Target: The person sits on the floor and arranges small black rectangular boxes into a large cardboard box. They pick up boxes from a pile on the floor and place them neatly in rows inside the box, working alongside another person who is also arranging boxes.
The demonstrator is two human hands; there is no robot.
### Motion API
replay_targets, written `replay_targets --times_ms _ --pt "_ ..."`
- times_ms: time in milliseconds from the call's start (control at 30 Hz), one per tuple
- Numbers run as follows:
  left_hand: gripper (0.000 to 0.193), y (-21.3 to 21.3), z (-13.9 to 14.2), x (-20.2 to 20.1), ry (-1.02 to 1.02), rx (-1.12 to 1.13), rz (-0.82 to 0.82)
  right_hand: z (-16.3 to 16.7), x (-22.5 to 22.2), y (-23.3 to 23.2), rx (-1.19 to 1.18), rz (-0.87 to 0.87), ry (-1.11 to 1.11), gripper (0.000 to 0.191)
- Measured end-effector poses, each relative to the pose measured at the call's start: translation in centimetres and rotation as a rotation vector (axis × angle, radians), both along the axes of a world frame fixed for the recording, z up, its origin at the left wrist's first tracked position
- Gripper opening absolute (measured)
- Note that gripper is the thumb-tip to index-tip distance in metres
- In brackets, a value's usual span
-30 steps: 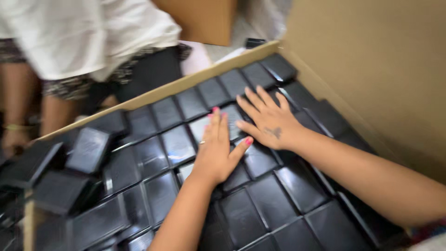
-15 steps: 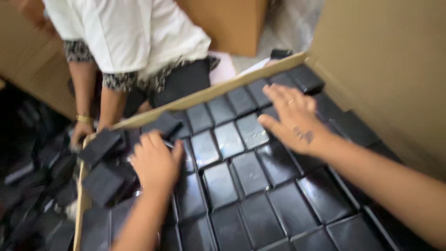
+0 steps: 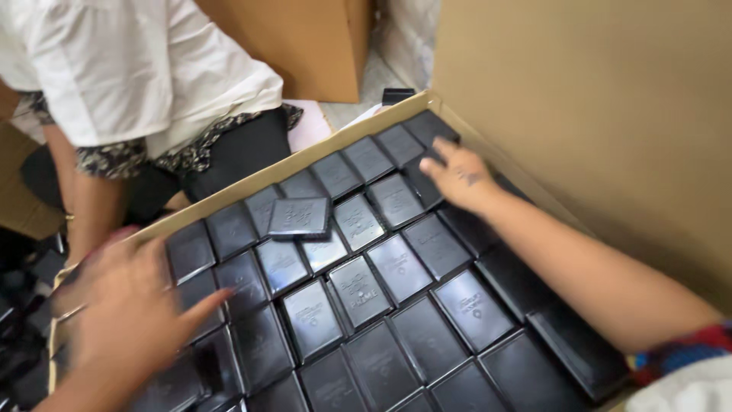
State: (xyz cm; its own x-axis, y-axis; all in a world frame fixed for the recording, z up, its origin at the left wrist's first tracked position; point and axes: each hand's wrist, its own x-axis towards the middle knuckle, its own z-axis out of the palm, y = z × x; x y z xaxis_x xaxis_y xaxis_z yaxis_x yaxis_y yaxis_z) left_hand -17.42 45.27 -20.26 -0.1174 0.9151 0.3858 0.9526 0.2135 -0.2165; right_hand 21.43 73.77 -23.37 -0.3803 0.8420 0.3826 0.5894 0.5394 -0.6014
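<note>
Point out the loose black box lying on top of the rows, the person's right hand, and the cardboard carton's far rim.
loose black rectangular box (image 3: 299,217), head view, middle of its lid
right hand (image 3: 461,175), head view, back of the hand
brown cardboard carton (image 3: 305,158), head view, far rim

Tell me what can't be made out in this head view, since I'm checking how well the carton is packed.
- Left hand: motion-blurred, so its grip and whatever lies under it are unclear.
- Right hand: its fingertips cover the black boxes near the far corner.
- Cardboard carton: its near side is cut off by the bottom edge of the picture.
- Loose box lying on top hides the spot beneath it.
</note>
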Motion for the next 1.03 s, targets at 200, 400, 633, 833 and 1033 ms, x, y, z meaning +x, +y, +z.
replay_targets --times_ms 200,400,633,833,1033 --pt "0.143 -3.7 -5.0 -6.5 -0.245 -0.259 0.948 -0.5 -0.6 -1.5 0.116 -0.27 -0.406 0.061" --pt "0.117 0.3 -2.0 3.0 -0.552 -0.054 0.057 3.2 -4.1 -7.2 -0.336 0.446 0.195 0.06" --pt "0.155 12.6 1.1 15.6 -1.022 0.248 -0.628 2.6 -3.7 -8.0 0.386 0.391 0.122 0.065" --pt "0.113 13.3 -1.6 13.4 -0.611 -0.267 0.227 0.7 4.0 1.1 -0.194 -0.307 -0.373 0.033" --pt "0.114 11.2 -5.5 14.5 -0.705 0.225 -0.416 -0.9 3.4 -0.8 0.241 -0.296 -0.521 0.029"
